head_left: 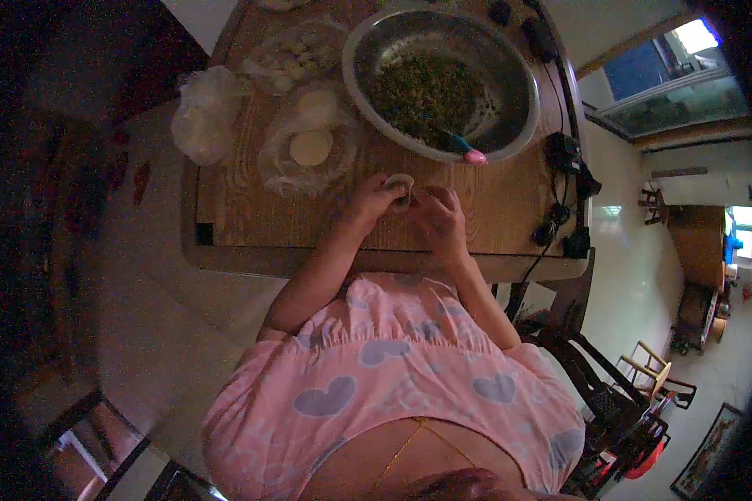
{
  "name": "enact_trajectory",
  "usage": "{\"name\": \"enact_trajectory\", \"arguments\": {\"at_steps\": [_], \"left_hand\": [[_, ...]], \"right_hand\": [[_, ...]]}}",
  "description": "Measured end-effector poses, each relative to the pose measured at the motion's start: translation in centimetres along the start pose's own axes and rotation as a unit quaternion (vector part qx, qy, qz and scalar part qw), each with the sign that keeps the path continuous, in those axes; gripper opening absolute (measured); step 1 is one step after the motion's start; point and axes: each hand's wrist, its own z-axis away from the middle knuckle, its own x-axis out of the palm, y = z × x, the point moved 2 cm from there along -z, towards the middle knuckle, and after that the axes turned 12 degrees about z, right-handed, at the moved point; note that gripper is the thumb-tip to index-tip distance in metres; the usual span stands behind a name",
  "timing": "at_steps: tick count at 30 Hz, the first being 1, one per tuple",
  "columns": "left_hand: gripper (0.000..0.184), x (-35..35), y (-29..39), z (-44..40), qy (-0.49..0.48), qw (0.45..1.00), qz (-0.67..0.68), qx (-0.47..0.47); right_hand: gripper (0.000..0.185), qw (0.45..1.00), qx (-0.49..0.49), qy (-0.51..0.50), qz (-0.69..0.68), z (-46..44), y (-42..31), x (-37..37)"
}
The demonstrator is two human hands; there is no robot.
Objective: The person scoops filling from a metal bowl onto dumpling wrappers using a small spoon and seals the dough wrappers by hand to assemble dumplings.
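Observation:
Over the wooden table, my left hand (373, 203) pinches a small pale dough wrapper (400, 185) at its left edge. Close by on the right is my right hand (439, 219), its fingers bent near the wrapper's right side; whether they touch it is too blurred to tell. A large metal bowl (522, 117) behind the hands holds a chopped green filling (430, 92), with a pink-and-teal utensil (468, 153) at its near rim. Round pale wrappers (312, 148) lie in a clear plastic bag left of the bowl.
On the wooden table (251, 225), a bag of small pale pieces (297, 63) lies at the back left, and a white plastic bag (205, 117) sits at the left edge. Black cables and adapters (565, 154) run along the right edge. Chairs (647, 367) stand at the right.

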Motion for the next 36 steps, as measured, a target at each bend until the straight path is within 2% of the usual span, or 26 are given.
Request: {"name": "enact_trajectory", "arguments": {"at_steps": [2, 5, 8, 11, 14, 18, 20, 23, 26, 29, 30, 31, 33, 34, 36], "left_hand": [[0.022, 0.2, 0.3, 0.3, -0.001, 1.000, -0.005, 0.000], [0.020, 0.4, 0.5, 0.3, 0.022, 1.000, -0.017, -0.007], [0.018, 0.2, 0.6, 0.3, 0.028, 0.998, 0.019, -0.049], [0.018, 0.2, 0.3, 0.3, 0.053, 0.998, 0.030, -0.032], [0.020, -0.3, -0.1, -0.1, 0.019, 0.997, 0.059, -0.037], [0.020, -0.4, 0.0, 0.1, 0.043, 0.999, 0.004, -0.033], [0.020, -1.3, -1.1, -0.7, 0.040, 0.998, -0.056, -0.016], [0.021, -1.0, -0.8, -0.3, 0.029, 0.998, -0.053, 0.011], [0.022, -0.6, 0.1, 0.2, -0.025, 0.999, 0.020, -0.019], [0.023, -0.3, 0.9, 0.8, 0.000, 0.999, 0.020, -0.031], [0.023, -0.3, 1.1, 0.8, -0.004, 0.998, 0.035, -0.056], [0.023, -0.4, 1.2, 0.9, -0.009, 0.995, 0.050, -0.081], [0.023, -0.4, 1.8, 1.1, -0.026, 0.993, 0.054, -0.105], [0.023, -0.3, 2.2, 1.3, -0.036, 0.993, 0.042, -0.104], [0.022, -0.1, 2.8, 1.5, -0.062, 0.991, 0.037, -0.114]], "right_hand": [[0.037, 1.000, 0.011, -0.004, -0.014, 0.3, 0.7, 0.8], [0.042, 0.998, -0.047, 0.001, 0.045, 0.0, 0.7, 0.5], [0.044, 0.998, -0.052, -0.023, 0.034, -0.8, -1.5, -1.3], [0.045, 0.998, -0.038, -0.038, 0.033, -0.9, -1.9, -1.5], [0.045, 0.996, -0.043, -0.041, 0.068, -0.5, -0.7, -0.6], [0.026, 0.987, -0.092, 0.070, 0.114, -0.3, 1.1, 1.1], [0.021, 0.984, -0.100, 0.084, 0.123, -0.4, 1.2, 1.1], [0.016, 0.977, -0.131, 0.091, 0.142, -0.8, 2.4, 1.8], [0.015, 0.985, -0.112, 0.062, 0.112, -1.5, 1.0, 0.9], [0.019, 0.996, -0.046, 0.055, 0.046, -1.6, -0.4, 0.0], [0.020, 0.991, 0.058, 0.037, -0.112, -1.6, -0.6, -0.3], [0.021, 0.951, 0.159, 0.017, -0.266, -1.7, -1.0, -0.4], [0.023, 0.886, 0.240, 0.005, -0.396, -2.1, -2.1, -0.7], [0.024, 0.896, 0.225, 0.012, -0.382, -2.6, -2.7, -1.1], [0.024, 0.870, 0.233, 0.003, -0.434, -2.8, -2.6, -1.0]]}}
